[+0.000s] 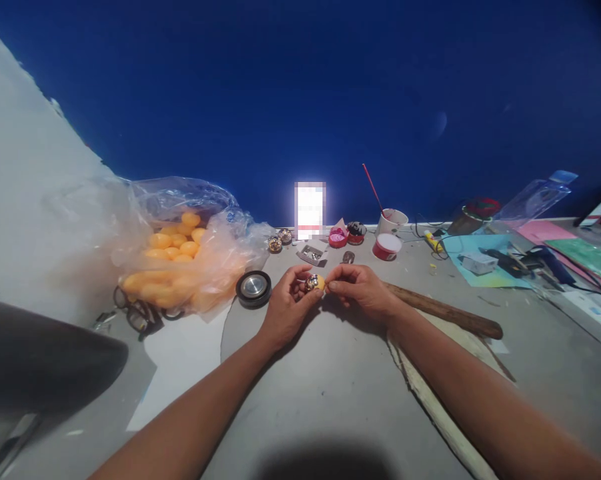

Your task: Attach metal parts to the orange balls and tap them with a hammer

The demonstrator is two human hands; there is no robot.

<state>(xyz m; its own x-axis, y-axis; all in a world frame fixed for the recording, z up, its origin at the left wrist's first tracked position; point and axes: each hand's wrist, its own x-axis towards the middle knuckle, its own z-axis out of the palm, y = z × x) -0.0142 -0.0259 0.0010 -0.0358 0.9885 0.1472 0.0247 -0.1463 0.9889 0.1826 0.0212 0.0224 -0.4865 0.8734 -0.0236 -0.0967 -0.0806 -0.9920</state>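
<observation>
My left hand (294,300) is closed round a small ball (314,283). One side of the ball is plain yellow; the other is covered with shiny, mirror-like pieces. Right beside it, the thumb and fingers of my right hand (359,291) are pinched together at the ball's yellow side. Whatever they hold is too small to make out. Two similar shiny balls (275,245) sit beyond my left hand. Near them lies a small grey tray (311,254) with tiny shiny bits in it. A black round dish with a silvery centre (253,288) stands left of my left hand.
A clear plastic bag (220,233) of yellow balls stands left, eyeglasses (136,319) by it. Beyond my right hand are a red-and-white tub (387,247), a white cup (393,221) with a red stick and a pink container (338,237). A wooden stick (445,312) lies right.
</observation>
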